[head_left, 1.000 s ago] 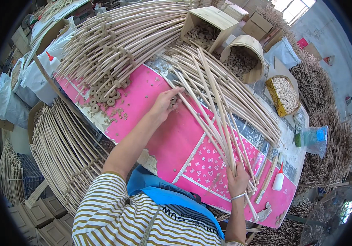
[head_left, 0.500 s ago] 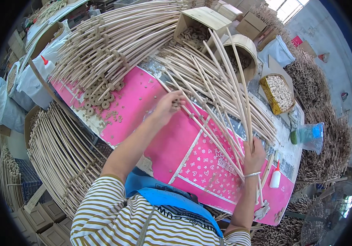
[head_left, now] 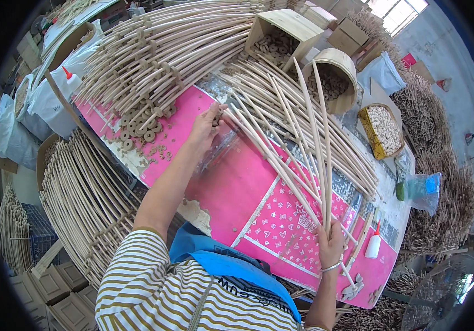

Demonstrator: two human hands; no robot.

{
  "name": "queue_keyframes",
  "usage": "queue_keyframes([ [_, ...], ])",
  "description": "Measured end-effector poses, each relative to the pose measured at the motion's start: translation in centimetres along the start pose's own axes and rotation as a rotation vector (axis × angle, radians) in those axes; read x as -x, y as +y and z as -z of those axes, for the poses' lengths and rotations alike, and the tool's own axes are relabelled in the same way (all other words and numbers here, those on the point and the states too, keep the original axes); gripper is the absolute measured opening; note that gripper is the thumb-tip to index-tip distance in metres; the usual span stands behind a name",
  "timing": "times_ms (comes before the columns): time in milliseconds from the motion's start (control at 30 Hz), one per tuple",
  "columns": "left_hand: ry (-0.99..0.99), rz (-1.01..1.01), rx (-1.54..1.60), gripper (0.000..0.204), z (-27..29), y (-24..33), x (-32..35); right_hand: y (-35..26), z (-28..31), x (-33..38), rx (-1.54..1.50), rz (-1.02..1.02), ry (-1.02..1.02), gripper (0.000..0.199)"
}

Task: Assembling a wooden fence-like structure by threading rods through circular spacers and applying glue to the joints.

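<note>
My right hand [head_left: 330, 245] grips the near ends of several long pale rattan rods [head_left: 308, 138], which fan upward and away over the pink table cover [head_left: 231, 187]. My left hand [head_left: 206, 122] reaches out to the far ends of the lower rods, fingers pinched around their tips near the middle of the table. A larger bundle of loose rods [head_left: 303, 116] lies across the table under the lifted ones. Small wooden rings [head_left: 140, 132] lie scattered on the cover to the left of my left hand.
Curved rods threaded with rings [head_left: 159, 49] pile at the back left. Wooden boxes [head_left: 281, 33] and a round tub [head_left: 336, 77] hold rings; a yellow tray [head_left: 380, 129] holds pale beads. White glue bottles [head_left: 373, 245] stand near the right edge. More rod stacks [head_left: 82, 204] lie left of the table.
My right hand has lifted its end of the rods, swinging two of them up toward the tub. My left hand has shifted slightly along the far tips.
</note>
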State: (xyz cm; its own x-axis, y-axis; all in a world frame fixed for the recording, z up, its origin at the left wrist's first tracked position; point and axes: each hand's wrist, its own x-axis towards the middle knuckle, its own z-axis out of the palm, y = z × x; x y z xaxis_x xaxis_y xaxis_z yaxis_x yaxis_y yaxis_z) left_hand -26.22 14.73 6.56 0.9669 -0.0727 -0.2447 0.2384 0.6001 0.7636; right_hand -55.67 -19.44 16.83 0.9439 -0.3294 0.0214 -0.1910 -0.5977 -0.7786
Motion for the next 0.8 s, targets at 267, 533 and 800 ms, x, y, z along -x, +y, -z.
queue_keyframes([
  [267, -0.112, 0.013, -0.113, 0.042, -1.0, 1.3, 0.9, 1.3, -0.5, 0.0, 0.049, 0.011, -0.055, 0.015],
  [533, -0.171, 0.203, -0.126, 0.024, -6.1, -1.8, 4.0, -0.4, -2.2, -1.2, 0.187, 0.105, 0.047, 0.017],
  [800, -0.341, 0.189, -0.178, 0.033, -13.2, -5.6, 5.5, -2.5, -2.3, -6.1, 0.224, 0.172, 0.275, 0.020],
])
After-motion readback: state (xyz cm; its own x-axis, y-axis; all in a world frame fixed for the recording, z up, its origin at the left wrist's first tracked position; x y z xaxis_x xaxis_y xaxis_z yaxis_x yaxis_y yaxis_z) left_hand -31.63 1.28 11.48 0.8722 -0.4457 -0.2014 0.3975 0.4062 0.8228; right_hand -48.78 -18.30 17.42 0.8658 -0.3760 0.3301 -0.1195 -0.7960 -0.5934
